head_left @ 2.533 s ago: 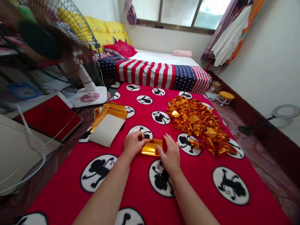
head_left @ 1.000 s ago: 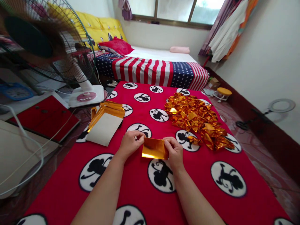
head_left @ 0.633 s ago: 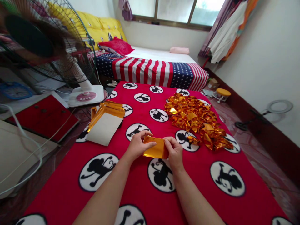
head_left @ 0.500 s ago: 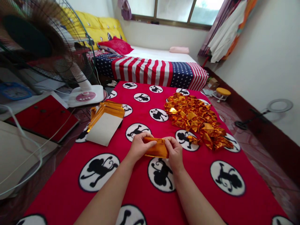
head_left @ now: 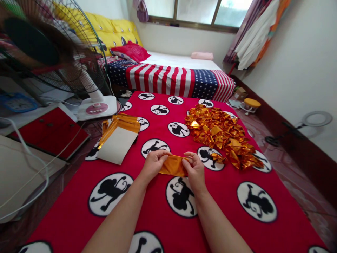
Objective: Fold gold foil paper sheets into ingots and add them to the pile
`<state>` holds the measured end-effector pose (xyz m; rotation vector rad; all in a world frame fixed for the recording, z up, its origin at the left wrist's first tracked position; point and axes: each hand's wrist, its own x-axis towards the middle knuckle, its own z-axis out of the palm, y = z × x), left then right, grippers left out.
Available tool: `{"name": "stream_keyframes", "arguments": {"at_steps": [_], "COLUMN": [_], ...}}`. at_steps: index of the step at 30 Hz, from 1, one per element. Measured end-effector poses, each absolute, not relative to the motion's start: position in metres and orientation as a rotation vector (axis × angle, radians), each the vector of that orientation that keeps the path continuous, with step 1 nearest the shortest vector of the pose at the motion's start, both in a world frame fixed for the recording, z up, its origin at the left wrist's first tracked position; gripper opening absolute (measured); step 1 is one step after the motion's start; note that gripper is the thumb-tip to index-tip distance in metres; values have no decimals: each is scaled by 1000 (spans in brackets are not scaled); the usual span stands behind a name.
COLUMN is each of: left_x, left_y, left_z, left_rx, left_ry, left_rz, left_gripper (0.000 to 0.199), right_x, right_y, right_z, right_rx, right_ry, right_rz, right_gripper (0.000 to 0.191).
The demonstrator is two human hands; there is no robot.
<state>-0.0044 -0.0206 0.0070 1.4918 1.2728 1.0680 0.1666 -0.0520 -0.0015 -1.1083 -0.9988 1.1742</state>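
Between my hands is a folded sheet of gold foil paper, a shiny orange-gold strip lying just over the red cloth. My left hand pinches its left end, thumb on top. At the right end my right hand grips it between thumb and fingers. To the left is a stack of flat foil sheets, with a pale sheet on top. A heap of folded gold foil pieces lies to the right, one small piece near its front edge.
A spinning fan stands at the left, beside a red panel and white cables. A bed with striped covers is behind the cloth-covered surface. On the floor at right are a yellow stool and a ring-topped stand.
The foil sheet now looks narrower and tilted along its upper edge. My left hand has shifted slightly left; my right thumb has moved down and left on the foil.
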Motion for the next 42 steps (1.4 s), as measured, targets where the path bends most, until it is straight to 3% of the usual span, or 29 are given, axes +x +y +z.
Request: {"name": "stream_keyframes", "arguments": {"at_steps": [14, 23, 32, 35, 42], "left_x": [-8, -24, -6, -5, -9], "left_y": [-17, -10, -17, -15, -9], "left_z": [1, 6, 4, -2, -10], "left_rx": [1237, 970, 1158, 1150, 1017], "left_ry": [1248, 1345, 1114, 1114, 1172], "left_rz": [1179, 1437, 1222, 1206, 1330], "left_gripper": [21, 31, 48, 42, 40], "right_x": [168, 178, 171, 171, 160], "right_y": [-53, -45, -50, -47, -71], "right_z": [-5, -10, -5, -10, 40], "right_rx": [-1156, -1193, -1150, -1153, -1176], "right_ry": [-974, -796, -848, -908, -1091], "right_rz": [1178, 928, 1049, 1072, 546], "right_gripper": [26, 30, 33, 33, 25]}}
